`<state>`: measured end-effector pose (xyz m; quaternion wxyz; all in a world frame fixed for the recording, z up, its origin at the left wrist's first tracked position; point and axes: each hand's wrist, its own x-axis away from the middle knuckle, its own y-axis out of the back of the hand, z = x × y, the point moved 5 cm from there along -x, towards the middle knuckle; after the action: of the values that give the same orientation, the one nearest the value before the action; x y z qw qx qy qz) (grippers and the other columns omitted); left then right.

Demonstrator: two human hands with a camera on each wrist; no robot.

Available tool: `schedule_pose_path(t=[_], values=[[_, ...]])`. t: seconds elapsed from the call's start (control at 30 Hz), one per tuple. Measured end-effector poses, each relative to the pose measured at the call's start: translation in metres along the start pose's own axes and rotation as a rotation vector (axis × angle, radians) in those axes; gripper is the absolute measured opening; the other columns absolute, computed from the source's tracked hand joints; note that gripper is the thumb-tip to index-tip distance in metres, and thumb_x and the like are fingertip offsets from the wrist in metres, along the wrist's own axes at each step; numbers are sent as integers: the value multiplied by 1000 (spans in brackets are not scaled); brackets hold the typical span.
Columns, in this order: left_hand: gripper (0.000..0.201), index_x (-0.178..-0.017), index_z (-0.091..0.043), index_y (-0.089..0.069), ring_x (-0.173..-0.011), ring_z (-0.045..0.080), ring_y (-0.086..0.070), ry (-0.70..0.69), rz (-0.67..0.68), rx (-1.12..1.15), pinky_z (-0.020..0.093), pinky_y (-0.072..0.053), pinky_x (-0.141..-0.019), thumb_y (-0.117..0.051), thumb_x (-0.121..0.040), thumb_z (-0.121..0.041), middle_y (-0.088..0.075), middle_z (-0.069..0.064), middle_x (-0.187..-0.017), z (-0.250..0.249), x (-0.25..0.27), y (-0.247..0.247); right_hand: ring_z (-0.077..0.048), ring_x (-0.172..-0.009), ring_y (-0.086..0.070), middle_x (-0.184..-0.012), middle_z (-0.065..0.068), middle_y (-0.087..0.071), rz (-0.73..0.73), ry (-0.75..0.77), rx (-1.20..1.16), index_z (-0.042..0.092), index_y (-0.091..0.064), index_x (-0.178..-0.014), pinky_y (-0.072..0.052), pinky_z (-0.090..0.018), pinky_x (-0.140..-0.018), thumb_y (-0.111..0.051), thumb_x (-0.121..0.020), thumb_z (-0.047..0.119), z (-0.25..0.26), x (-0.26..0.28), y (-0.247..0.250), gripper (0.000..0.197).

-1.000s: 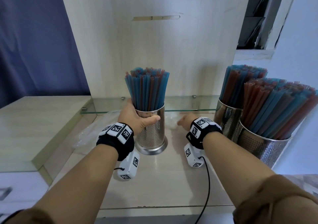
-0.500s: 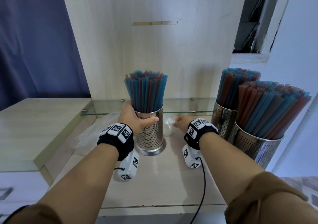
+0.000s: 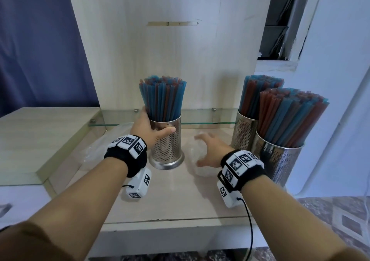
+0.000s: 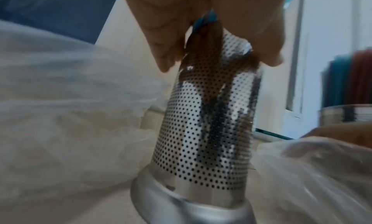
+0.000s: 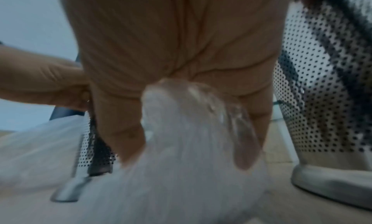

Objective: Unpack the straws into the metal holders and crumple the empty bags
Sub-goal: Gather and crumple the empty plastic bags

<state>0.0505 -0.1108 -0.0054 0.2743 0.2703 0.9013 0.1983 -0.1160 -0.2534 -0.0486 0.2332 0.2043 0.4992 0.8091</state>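
Our left hand [image 3: 146,130] curled tight round the metal holder [image 3: 167,142] of straws [image 3: 163,98], middle of the frame, our right hand [image 3: 213,150] spread loose on the crumpled clear bag [image 3: 193,152] just beside it

Wooden counter [image 3: 170,200] bears three metal holders [image 3: 166,146], clear bags [image 3: 100,154].

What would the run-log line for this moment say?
left hand: grips middle holder, full of straws | right hand: spread on clear bag beside it | front right holder, back right holder: filled
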Motion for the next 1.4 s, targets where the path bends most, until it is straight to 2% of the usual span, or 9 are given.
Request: schedule_pose_path(t=[0.2, 0.3, 0.37, 0.43, 0.6, 0.7, 0.83, 0.9, 1.4], values=[[125, -151, -17, -11, -138, 26, -26, -394, -172, -259, 42, -24, -115, -75, -58, -71, -25, 10, -149, -40, 65, 5, -21, -113, -56, -134, -4, -52, -262, 12, -217, 25, -48, -134, -45, -30, -92, -73, -84, 31, -3, 29, 7, 56], [121, -148, -26, -17, -134, 19, -30, -600, 156, -336, 42, -31, -113, -74, -54, -76, -29, 3, -147, -49, 90, -16, -19, -128, -48, -144, -2, -47, -171, 82, -465, 29, -31, -146, -40, -33, -104, -76, -81, 40, 8, 47, -6, 80], [119, -148, -31, -18, -136, 11, -25, -546, 388, -443, 36, -28, -115, -78, -53, -73, -28, -4, -149, -43, 97, -33, -19, -142, -34, -155, -7, -34, 45, 106, -542, 32, -12, -155, -31, -38, -115, -74, -83, 44, 16, 60, -23, 96], [115, -149, -32, -23, -141, 13, -20, -439, 514, -596, 36, -24, -117, -76, -56, -74, -25, -5, -153, -29, 101, -44, -17, -143, -33, -157, -3, -34, 3, 158, -435, 29, -16, -155, -29, -34, -115, -69, -87, 44, 15, 78, -15, 87], [104, -146, -36, -30, -143, 12, -18, -307, 556, -674, 33, -22, -116, -73, -60, -75, -22, -8, -154, -8, 102, -40, -12, -117, -53, -122, 6, -56, -1045, 549, -291, 11, -64, -118, -44, -40, -102, -65, -86, 19, -10, 164, 58, 33], [104, -143, -37, -35, -139, 9, -22, -287, 568, -651, 32, -26, -115, -67, -54, -80, -27, -12, -151, -9, 101, -33, -32, -122, -49, -134, -6, -47, -1478, 347, -393, 8, -51, -126, -42, -51, -99, -71, -79, 26, -66, 181, 69, 54], [105, -140, -35, -38, -124, 2, -30, -292, 564, -593, 32, -33, -112, -62, -51, -84, -31, -15, -145, -14, 101, -33, -18, -137, -36, -153, -5, -29, -1135, 64, -768, 22, -20, -150, -32, -41, -115, -74, -67, 54, -110, 150, 66, 105], [102, -140, -34, -39, -118, -1, -30, -295, 554, -562, 30, -34, -111, -66, -53, -82, -33, -15, -143, -15, 103, -34, -2, -128, -47, -143, 7, -43, -890, 87, -817, 31, -19, -149, -37, -36, -113, -84, -70, 41, -112, 134, 54, 103], [102, -141, -24, -42, -128, 5, -36, -294, 248, -345, 27, -29, -106, -30, -68, -94, -41, -4, -143, -11, 90, -12, -16, -118, -56, -132, -1, -53, -687, 71, -498, 17, -29, -143, -47, -33, -101, -85, -72, 38, -39, 64, 25, 93]])
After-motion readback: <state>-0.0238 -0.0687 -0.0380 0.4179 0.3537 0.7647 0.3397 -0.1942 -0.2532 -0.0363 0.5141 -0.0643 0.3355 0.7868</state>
